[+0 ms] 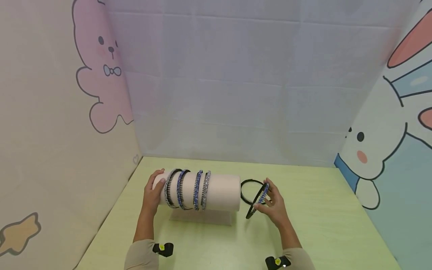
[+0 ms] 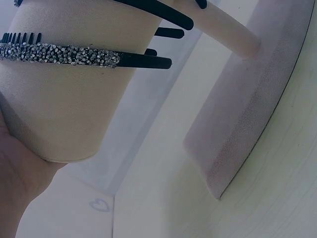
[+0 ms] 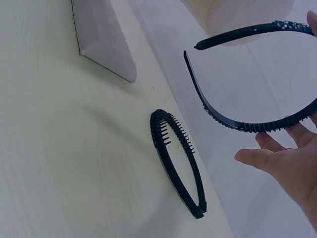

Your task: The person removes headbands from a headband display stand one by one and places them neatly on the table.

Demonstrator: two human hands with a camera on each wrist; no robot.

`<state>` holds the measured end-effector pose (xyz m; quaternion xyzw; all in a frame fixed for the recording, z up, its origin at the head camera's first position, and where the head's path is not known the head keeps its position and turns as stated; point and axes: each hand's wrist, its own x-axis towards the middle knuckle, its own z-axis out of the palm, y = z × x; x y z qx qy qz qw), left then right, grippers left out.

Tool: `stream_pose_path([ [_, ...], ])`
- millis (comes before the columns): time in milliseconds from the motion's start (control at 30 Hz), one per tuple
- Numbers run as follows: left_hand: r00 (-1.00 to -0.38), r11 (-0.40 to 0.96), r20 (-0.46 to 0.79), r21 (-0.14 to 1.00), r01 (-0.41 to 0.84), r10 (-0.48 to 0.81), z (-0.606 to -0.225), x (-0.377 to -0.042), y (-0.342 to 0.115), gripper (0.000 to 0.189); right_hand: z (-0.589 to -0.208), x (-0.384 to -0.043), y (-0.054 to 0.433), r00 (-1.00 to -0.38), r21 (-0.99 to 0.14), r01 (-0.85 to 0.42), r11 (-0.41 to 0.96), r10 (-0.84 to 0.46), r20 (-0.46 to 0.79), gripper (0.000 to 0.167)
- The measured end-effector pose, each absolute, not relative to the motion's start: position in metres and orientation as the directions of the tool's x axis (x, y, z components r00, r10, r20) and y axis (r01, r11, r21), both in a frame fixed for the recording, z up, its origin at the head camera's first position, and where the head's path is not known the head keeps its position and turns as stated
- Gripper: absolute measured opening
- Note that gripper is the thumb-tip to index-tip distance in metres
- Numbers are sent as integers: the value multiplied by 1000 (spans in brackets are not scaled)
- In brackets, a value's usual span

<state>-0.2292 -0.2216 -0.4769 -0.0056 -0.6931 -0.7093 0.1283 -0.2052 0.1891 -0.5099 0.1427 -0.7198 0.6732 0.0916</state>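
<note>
A pale, padded cylinder headband stand lies sideways on the table. My left hand grips its left end, thumb on the near side. Several rhinestone headbands circle the cylinder, silver and blue ones among them; a silver-studded headband shows close up in the left wrist view. Just off the cylinder's right end, my right hand holds a black headband with blue stones between thumb and fingers, raised above the table. Beyond it, a second toothed black headband rests on the table.
Under the cylinder is the stand's flat pale base, on the light yellow-green table. A whitish cloth wall rises at the back. Side panels with a pink bear and a rabbit flank the table.
</note>
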Motion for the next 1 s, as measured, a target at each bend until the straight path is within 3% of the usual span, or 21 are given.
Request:
stream_pose_path([
  [700,-958,17,225,974,226,-178,-485,-232,-223,33,-511,-204,214,-954,-948,-297,115,16,300,94],
  [1000,-962,13,212,977,213,-172,-484,-233,-223,35,-514,-204,231,-978,-974,-186,127,68,195,94],
])
